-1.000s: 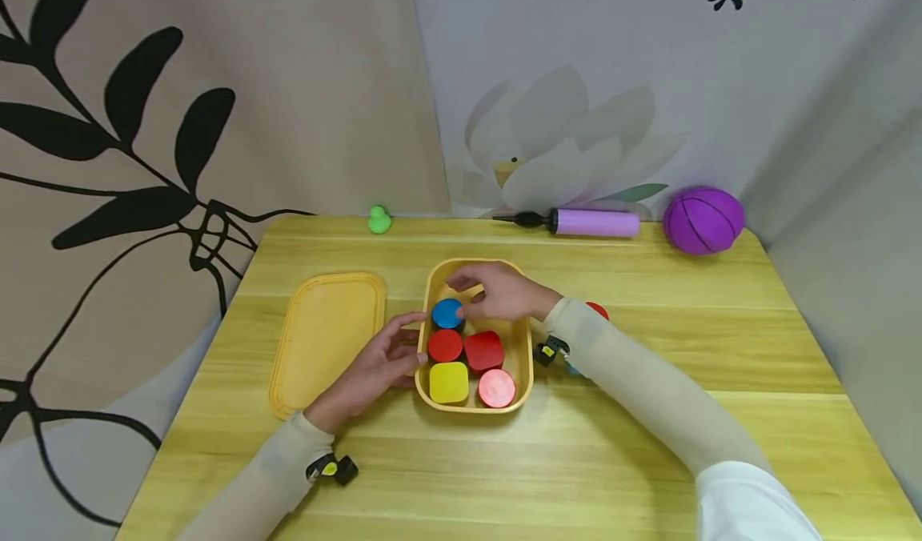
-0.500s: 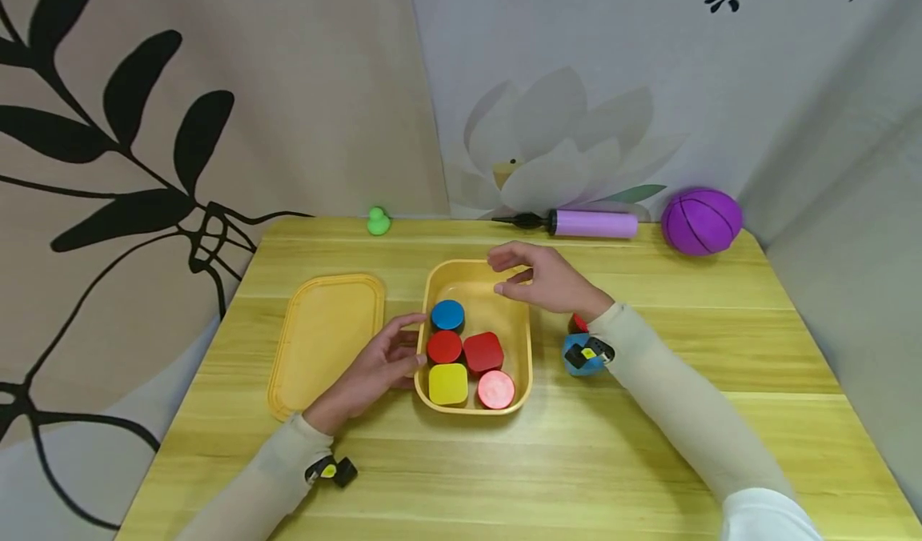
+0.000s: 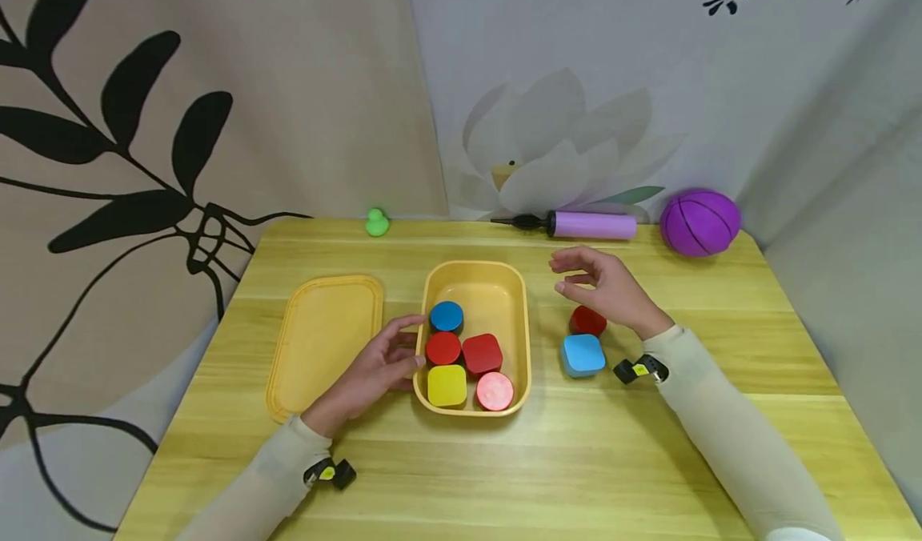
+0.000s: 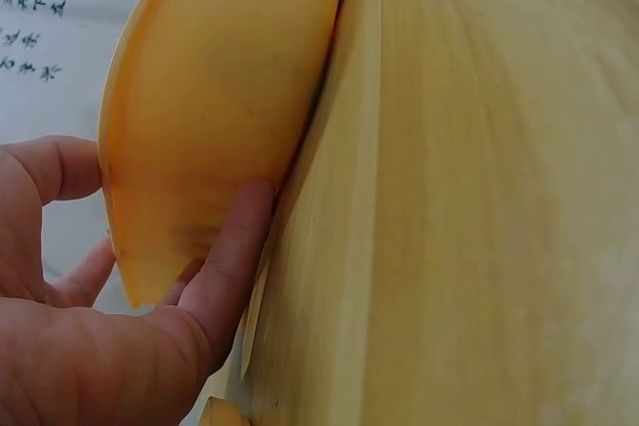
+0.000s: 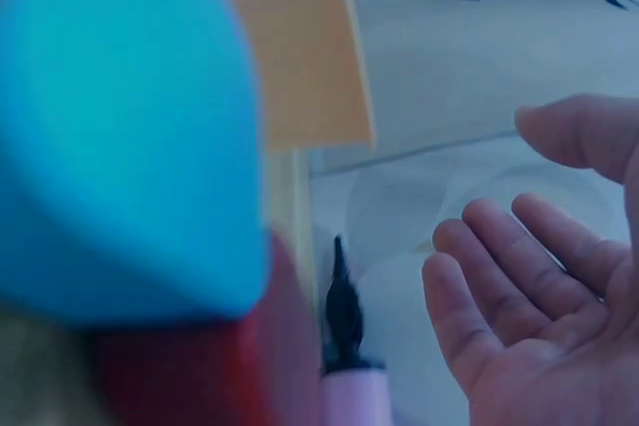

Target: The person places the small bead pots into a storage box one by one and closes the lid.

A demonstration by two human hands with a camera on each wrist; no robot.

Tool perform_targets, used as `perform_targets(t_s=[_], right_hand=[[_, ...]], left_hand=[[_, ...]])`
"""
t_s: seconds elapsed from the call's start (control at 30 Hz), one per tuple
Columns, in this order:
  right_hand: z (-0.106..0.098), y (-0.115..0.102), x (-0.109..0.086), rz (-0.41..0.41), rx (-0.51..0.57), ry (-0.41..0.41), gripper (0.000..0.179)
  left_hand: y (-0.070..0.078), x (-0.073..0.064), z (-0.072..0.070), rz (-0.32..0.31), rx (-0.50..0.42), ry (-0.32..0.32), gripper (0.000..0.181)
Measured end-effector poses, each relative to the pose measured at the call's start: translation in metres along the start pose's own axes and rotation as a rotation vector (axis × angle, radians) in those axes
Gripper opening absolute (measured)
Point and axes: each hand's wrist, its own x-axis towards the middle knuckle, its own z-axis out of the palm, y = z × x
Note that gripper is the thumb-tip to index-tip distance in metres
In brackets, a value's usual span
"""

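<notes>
My left hand (image 3: 370, 373) rests against the left side of a yellow-orange plastic box (image 3: 497, 294). In the left wrist view its fingertips touch the outside wall of the box (image 4: 210, 77). Inside sit a blue round block (image 3: 446, 315), a red round block (image 3: 442, 348), a red rounded-square block (image 3: 482, 354), a yellow square block (image 3: 446, 386) and a pink round block (image 3: 495, 391). Holding nothing, my right hand (image 3: 605, 285) hovers above and behind a red block (image 3: 587, 321) and a light blue block (image 3: 583, 355). Its fingers are loosely spread in the right wrist view.
A yellow lid (image 3: 327, 345) lies flat on the wooden table (image 3: 461, 477), left of the box. Along the back edge are a small green figure (image 3: 377, 222), a purple hand pump (image 3: 592, 225) and a purple ball (image 3: 700, 222). Printed curtains rise behind.
My right hand has left the box, where it was at the blue round block, and moved right over the table. The red and light blue blocks are uncovered. My left hand stays at the box.
</notes>
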Motion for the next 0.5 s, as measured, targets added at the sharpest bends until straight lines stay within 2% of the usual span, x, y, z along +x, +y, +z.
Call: perform_targets(t_s=[0.3, 0.5], right_hand=[[-0.014, 0.035, -0.027, 0.05, -0.02, -0.001, 0.045], [-0.022, 0.053, -0.042, 0.088, 0.028, -0.037, 0.047]], left_hand=[[-0.001, -0.002, 0.001, -0.018, -0.002, 0.001, 0.064], [0.0, -0.002, 0.0, -0.005, -0.003, -0.005, 0.063]])
